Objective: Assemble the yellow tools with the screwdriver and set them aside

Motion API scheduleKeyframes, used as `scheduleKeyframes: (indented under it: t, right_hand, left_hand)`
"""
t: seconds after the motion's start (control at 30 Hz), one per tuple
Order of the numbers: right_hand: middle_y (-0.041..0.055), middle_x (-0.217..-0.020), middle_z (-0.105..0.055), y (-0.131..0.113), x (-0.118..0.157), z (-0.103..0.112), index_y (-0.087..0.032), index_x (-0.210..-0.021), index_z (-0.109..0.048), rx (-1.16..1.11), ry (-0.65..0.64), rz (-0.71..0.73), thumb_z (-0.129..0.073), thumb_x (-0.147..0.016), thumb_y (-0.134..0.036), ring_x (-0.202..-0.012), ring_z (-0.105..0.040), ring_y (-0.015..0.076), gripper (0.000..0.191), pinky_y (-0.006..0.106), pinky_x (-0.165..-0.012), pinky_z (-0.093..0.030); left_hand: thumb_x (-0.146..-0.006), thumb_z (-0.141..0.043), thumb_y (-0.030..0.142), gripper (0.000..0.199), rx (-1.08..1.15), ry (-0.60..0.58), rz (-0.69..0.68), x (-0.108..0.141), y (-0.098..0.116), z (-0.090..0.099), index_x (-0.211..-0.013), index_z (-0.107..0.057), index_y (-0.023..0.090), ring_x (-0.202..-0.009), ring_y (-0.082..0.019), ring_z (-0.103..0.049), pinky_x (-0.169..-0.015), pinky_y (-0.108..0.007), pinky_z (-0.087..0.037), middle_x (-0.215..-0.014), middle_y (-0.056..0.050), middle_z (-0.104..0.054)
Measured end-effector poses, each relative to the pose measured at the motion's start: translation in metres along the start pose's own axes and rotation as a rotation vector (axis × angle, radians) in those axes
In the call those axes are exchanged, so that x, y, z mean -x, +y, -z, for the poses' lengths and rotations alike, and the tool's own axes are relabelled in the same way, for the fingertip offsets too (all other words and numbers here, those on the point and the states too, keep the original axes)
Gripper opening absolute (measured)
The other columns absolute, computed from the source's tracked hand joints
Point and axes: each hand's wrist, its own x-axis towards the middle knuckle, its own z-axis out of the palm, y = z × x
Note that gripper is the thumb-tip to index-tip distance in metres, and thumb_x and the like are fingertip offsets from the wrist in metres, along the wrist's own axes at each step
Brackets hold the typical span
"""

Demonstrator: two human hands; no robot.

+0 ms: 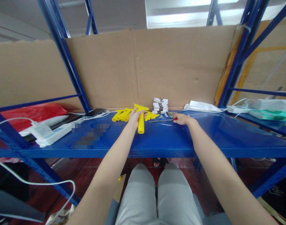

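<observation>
A yellow T-shaped plastic piece with a hollow round tube is held in my left hand, its open end pointing toward me. My right hand is closed on the red handle of what looks like a screwdriver, its long thin shaft pointing left, low over the blue tabletop. Several more yellow tube pieces lie left of my left hand. Smaller yellow parts sit between the hands. Behind them stands a stack of white pieces with dark markings.
A cardboard sheet walls off the back of the blue shelf table. On the left are a white power strip, cables and a red bag. A white packet lies at the back right. Blue posts rise at both sides.
</observation>
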Motion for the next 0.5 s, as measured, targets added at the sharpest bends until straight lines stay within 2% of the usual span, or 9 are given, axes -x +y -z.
scheduleKeyframes:
  t: [0.1, 0.27, 0.4, 0.5]
  right_hand:
    - [0.0092, -0.109, -0.071, -0.005, 0.003, 0.008, -0.024, -0.1, -0.064, 0.011, -0.086, -0.09, -0.054, -0.085, -0.029, -0.108, -0.062, 0.03, 0.018, 0.062, -0.098, -0.038]
    - [0.0116, -0.116, -0.068, -0.013, 0.004, 0.016, -0.022, -0.107, -0.06, -0.034, 0.038, -0.117, -0.048, -0.09, -0.031, -0.112, -0.06, 0.0297, 0.024, 0.056, -0.098, -0.039]
    - [0.015, -0.113, -0.068, -0.014, 0.003, 0.017, -0.019, -0.11, -0.059, -0.046, 0.147, -0.127, -0.044, -0.091, -0.031, -0.11, -0.06, 0.0302, 0.027, 0.049, -0.093, -0.042]
    - [0.0147, -0.112, -0.068, -0.015, 0.003, 0.018, -0.02, -0.111, -0.058, -0.038, 0.214, -0.104, -0.044, -0.091, -0.031, -0.11, -0.058, 0.0308, 0.027, 0.05, -0.093, -0.04]
  left_hand:
    - [-0.082, -0.057, -0.001, 0.055, 0.007, 0.002, 0.007, 0.001, 0.0, 0.0, -0.126, -0.041, 0.026, -0.053, -0.012, -0.066, -0.046, -0.016, -0.046, -0.087, -0.003, -0.07]
    - [-0.08, -0.062, 0.0, 0.056, -0.018, -0.012, 0.025, -0.003, -0.003, 0.002, -0.125, -0.04, 0.026, -0.05, -0.01, -0.065, -0.044, -0.016, -0.047, -0.089, -0.003, -0.071]
    - [-0.078, -0.065, 0.002, 0.058, -0.043, -0.056, 0.1, -0.007, -0.008, 0.002, -0.126, -0.041, 0.024, -0.048, -0.012, -0.064, -0.042, -0.018, -0.048, -0.094, -0.008, -0.071]
    - [-0.079, -0.064, 0.002, 0.058, -0.11, -0.099, 0.165, -0.007, -0.012, 0.001, -0.127, -0.039, 0.024, -0.048, -0.012, -0.065, -0.043, -0.019, -0.05, -0.092, -0.007, -0.07]
